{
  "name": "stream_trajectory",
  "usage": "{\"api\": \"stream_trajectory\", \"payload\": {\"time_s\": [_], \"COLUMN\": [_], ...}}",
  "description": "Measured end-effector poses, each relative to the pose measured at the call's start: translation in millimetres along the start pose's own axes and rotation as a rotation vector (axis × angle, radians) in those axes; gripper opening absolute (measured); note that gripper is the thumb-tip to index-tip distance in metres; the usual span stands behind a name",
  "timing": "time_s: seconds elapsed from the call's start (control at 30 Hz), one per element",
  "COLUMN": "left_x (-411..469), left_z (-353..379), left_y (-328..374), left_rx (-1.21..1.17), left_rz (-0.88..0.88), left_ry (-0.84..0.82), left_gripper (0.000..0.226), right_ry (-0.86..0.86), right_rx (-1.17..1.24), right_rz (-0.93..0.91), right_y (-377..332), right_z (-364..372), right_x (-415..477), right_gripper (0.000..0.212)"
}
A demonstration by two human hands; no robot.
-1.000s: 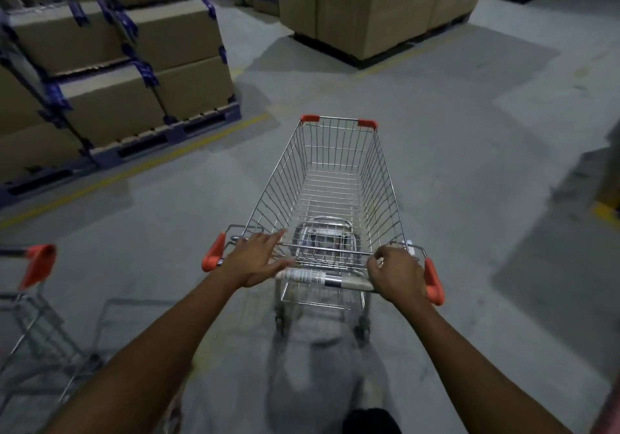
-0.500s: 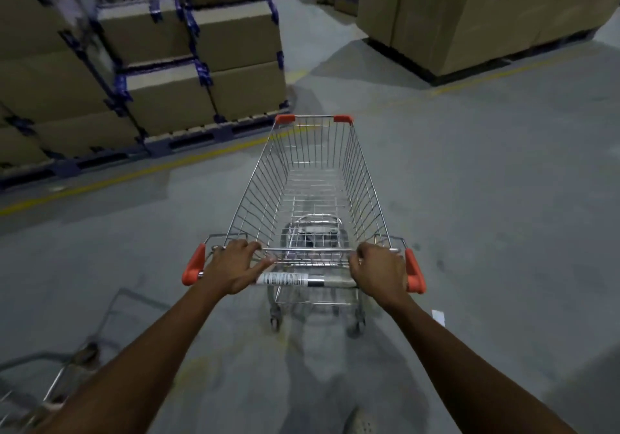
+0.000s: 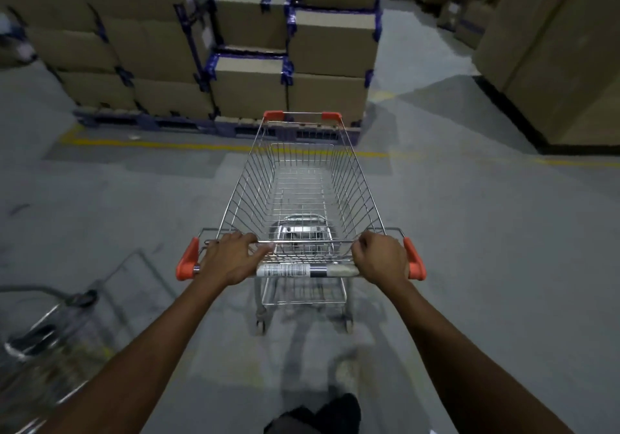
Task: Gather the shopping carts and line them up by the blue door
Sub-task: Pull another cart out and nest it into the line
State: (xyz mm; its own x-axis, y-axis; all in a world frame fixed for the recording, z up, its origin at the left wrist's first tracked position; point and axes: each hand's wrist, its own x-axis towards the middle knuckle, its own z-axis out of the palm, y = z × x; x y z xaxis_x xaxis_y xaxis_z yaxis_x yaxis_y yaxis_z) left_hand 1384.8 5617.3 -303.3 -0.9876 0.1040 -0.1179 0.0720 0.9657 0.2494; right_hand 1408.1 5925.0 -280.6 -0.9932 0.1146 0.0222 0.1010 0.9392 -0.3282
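Both hands, left hand [image 3: 235, 259] and right hand [image 3: 380, 257], were curled around the handlebar of the empty silver wire shopping cart [image 3: 302, 192].

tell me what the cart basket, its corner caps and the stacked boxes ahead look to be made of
Cart basket: thin metal wire in a grid, shiny silver, probably chrome or zinc plated. Corner caps: matte orange, moulded, likely plastic. Stacked boxes: flat brown cardboard, with dark blue strapping or tape at the edges; which one is unclear. The pallet under them looks like blue moulded plastic, though the dim light leaves that open.
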Motion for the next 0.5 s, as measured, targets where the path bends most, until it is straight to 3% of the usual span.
{"api": "stream_trajectory", "payload": {"time_s": [0.23,0.4,0.5], "left_x": [68,114,146], "left_z": [-3,-5,-4], "left_y": [39,74,93], "left_rx": [-0.022,-0.087,-0.102], "left_rz": [-0.236,-0.419,-0.525], "left_ry": [0.058,0.057,0.064], "left_gripper": [0.104,0.098,0.081], "right_ry": [-0.120,-0.112,-0.140], "right_rx": [-0.021,-0.031,-0.017], "right_rz": [-0.221,-0.323,-0.402], "right_y": [23,32,31], "right_z": [-6,-7,-5], "right_x": [143,242,302], "right_gripper": [0.030,0.029,0.027]}}
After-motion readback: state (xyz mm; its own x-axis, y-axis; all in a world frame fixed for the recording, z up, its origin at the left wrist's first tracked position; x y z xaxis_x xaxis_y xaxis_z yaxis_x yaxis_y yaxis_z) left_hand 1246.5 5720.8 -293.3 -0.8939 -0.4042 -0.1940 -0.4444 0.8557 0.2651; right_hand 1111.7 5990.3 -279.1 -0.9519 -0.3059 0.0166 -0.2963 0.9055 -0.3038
